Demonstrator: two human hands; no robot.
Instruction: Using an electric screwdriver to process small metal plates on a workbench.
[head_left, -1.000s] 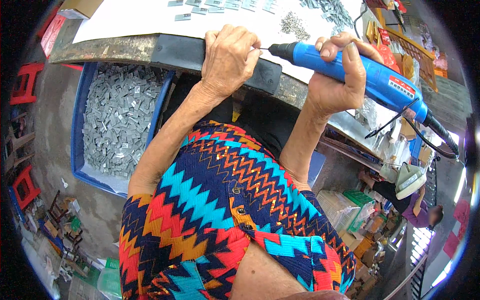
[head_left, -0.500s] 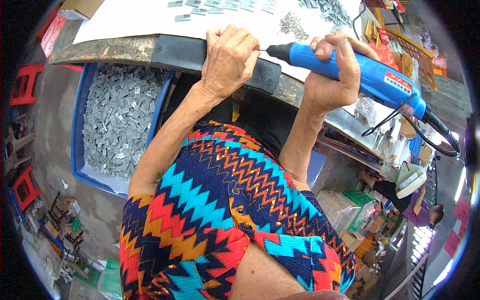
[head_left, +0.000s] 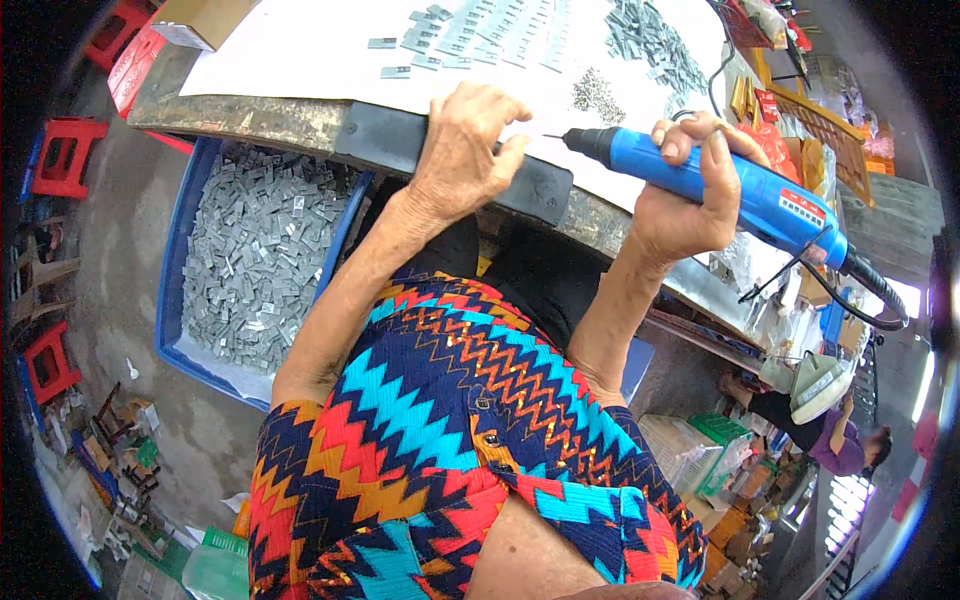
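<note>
My right hand [head_left: 692,195] is wrapped round a blue electric screwdriver [head_left: 745,195] with a black nose. Its thin bit points left toward my left hand, with a gap between them. My left hand [head_left: 465,150] rests over the black pad [head_left: 385,138] on the table's near edge, thumb and forefinger apart. I see nothing between those fingers, though the palm side is hidden. Beyond it, flat grey pieces [head_left: 475,35] lie in rows on white paper [head_left: 300,55]. A small heap of tiny metal screws [head_left: 595,97] and a pile of grey pieces [head_left: 650,45] lie farther right.
Below the table on the left, a blue tray [head_left: 172,290] holds many grey pieces. A cardboard box [head_left: 200,22] stands at the table's far left corner. The black cable [head_left: 885,300] curves off to the right. Red stools [head_left: 68,158] stand leftward; another person [head_left: 840,445] is at far right.
The screwdriver bit has drawn away rightward from my left hand. My left thumb and forefinger, pinched together before, have parted. The whole view has shifted slightly, showing more of the table.
</note>
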